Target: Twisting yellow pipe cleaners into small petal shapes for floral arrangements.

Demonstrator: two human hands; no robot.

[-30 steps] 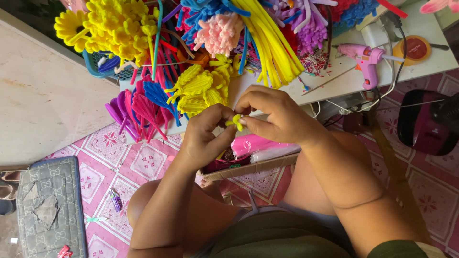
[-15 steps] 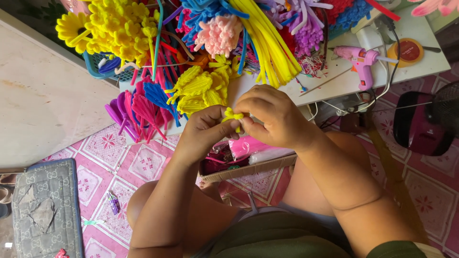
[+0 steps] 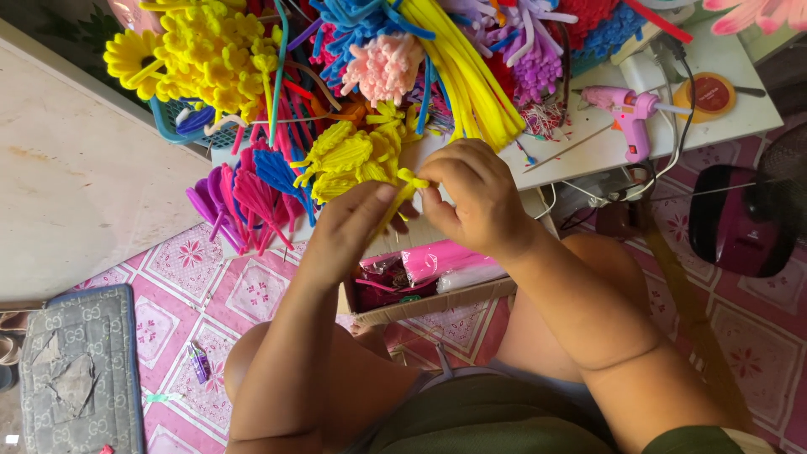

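Note:
My left hand (image 3: 349, 227) and my right hand (image 3: 471, 197) meet over the edge of a low white table (image 3: 588, 143). Both pinch a small yellow pipe-cleaner piece (image 3: 409, 182), my right fingers at its top, my left fingers around its stem. Just beyond my left hand lies a pile of finished yellow pipe-cleaner shapes (image 3: 349, 160). Below my hands an open cardboard box (image 3: 437, 298) holds pink packets.
Heaps of pipe-cleaner flowers cover the table: yellow (image 3: 202, 50), pink (image 3: 382, 67), purple and magenta (image 3: 239, 197), and a yellow bundle (image 3: 471, 76). A pink glue gun (image 3: 626, 105) lies at right. A dark red device (image 3: 740, 223) and a grey mat (image 3: 80, 370) sit on the patterned floor.
Both hands have risen a little toward the table with the yellow piece. My fingers have shifted along it, and its stem now shows between them.

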